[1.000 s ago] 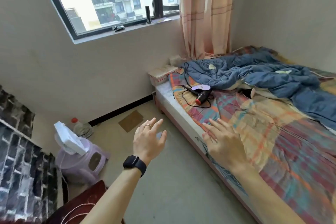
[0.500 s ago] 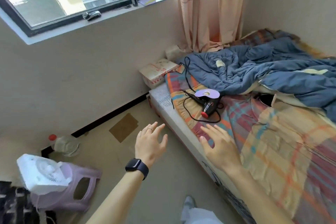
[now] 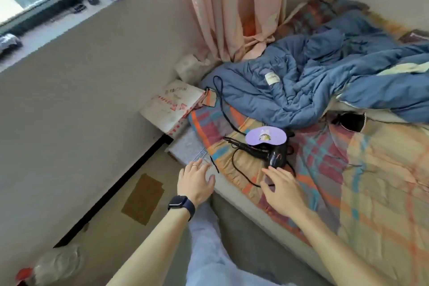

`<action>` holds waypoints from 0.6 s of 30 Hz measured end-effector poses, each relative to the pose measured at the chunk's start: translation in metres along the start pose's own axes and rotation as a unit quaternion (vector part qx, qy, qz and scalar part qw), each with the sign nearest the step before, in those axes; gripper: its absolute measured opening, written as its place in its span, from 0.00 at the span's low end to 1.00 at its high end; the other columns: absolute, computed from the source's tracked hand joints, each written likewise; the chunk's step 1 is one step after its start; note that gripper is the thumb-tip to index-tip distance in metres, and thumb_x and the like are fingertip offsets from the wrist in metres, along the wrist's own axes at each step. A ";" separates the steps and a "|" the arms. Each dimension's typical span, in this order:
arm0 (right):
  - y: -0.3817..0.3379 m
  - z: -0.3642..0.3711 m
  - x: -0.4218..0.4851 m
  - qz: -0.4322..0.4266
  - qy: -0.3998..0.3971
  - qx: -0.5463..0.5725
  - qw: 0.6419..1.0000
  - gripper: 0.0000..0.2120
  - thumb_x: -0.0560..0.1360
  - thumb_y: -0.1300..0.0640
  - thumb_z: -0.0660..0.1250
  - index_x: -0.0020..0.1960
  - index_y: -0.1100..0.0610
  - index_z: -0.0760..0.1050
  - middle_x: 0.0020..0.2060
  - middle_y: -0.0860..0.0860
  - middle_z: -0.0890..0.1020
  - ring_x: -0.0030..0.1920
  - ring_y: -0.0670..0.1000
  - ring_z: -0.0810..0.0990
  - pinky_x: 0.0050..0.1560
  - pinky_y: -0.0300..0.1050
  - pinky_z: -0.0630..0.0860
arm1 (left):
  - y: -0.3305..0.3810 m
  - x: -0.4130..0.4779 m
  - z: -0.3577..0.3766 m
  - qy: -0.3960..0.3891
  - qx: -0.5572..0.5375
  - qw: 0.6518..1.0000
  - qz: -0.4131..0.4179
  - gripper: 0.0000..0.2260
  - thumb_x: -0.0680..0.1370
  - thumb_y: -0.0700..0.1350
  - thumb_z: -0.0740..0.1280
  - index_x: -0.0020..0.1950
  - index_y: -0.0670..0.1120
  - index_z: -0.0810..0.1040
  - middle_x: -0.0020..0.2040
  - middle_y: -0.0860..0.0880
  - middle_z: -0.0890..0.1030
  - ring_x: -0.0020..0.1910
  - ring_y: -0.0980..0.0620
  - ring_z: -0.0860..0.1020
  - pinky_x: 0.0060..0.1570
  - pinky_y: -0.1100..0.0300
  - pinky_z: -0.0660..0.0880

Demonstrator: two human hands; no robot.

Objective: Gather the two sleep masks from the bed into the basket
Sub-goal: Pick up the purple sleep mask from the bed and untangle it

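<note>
A lilac sleep mask (image 3: pixel 266 136) with a small picture lies on top of a black hair dryer (image 3: pixel 274 155) near the bed's foot corner. A dark object (image 3: pixel 349 121) peeks from under the blue quilt's edge; I cannot tell whether it is the other mask. My right hand (image 3: pixel 282 189) hovers open over the plaid bedspread (image 3: pixel 362 181), just below the dryer. My left hand (image 3: pixel 196 181), with a ring and a dark watch on the wrist, is open at the bed's corner. No basket is in view.
A crumpled blue quilt (image 3: pixel 313 86) covers the bed's far part. The dryer's black cord (image 3: pixel 222 104) loops over the bedspread. A cardboard box (image 3: pixel 171 105) sits against the wall by the bed. A plastic bottle (image 3: pixel 53 264) lies on the floor at lower left.
My view has closed in on the bed corner and tilted down. Both open hands have moved forward, the right one nearer the hair dryer and mask.
</note>
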State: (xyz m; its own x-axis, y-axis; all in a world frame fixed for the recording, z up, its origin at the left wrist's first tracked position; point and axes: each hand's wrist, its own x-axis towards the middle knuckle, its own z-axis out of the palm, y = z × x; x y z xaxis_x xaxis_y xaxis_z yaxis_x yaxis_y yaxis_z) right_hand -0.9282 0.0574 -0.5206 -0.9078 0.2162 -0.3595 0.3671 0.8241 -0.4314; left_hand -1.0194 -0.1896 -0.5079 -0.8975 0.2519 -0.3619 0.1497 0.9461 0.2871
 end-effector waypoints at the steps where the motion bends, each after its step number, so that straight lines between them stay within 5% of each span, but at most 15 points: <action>1: -0.005 0.006 0.023 0.022 -0.007 -0.006 1.000 0.24 0.78 0.44 0.59 0.72 0.49 0.69 0.73 0.47 0.71 0.75 0.51 0.63 0.74 0.49 0.62 | -0.008 0.031 -0.004 -0.027 0.008 0.999 0.018 0.23 0.78 0.57 0.57 0.73 0.56 0.67 0.76 0.48 0.66 0.76 0.45 0.60 0.74 0.45 0.57; 13: -0.002 0.048 0.229 0.204 -0.059 -0.084 0.974 0.31 0.78 0.50 0.62 0.78 0.49 0.56 0.79 0.54 0.56 0.76 0.60 0.57 0.70 0.54 0.65 | -0.045 0.291 0.024 -0.161 0.126 0.960 0.191 0.27 0.78 0.58 0.53 0.77 0.54 0.58 0.80 0.45 0.53 0.78 0.38 0.48 0.74 0.36 0.48; 18: 0.029 0.077 0.281 0.229 -0.089 -0.144 0.959 0.40 0.74 0.61 0.64 0.79 0.43 0.48 0.81 0.53 0.47 0.79 0.62 0.47 0.74 0.58 0.55 | -0.054 0.340 0.072 -0.190 0.168 0.943 0.215 0.28 0.79 0.59 0.54 0.78 0.56 0.53 0.81 0.47 0.48 0.79 0.39 0.45 0.74 0.36 0.46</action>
State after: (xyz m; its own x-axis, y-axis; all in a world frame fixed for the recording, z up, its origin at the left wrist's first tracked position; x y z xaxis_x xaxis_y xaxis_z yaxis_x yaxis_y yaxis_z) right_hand -1.1572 0.1019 -0.6985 -0.6065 0.5180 -0.6032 0.6247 0.7798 0.0416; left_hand -1.3030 -0.1402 -0.7102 -0.5197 0.6212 -0.5865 0.6457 0.7352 0.2064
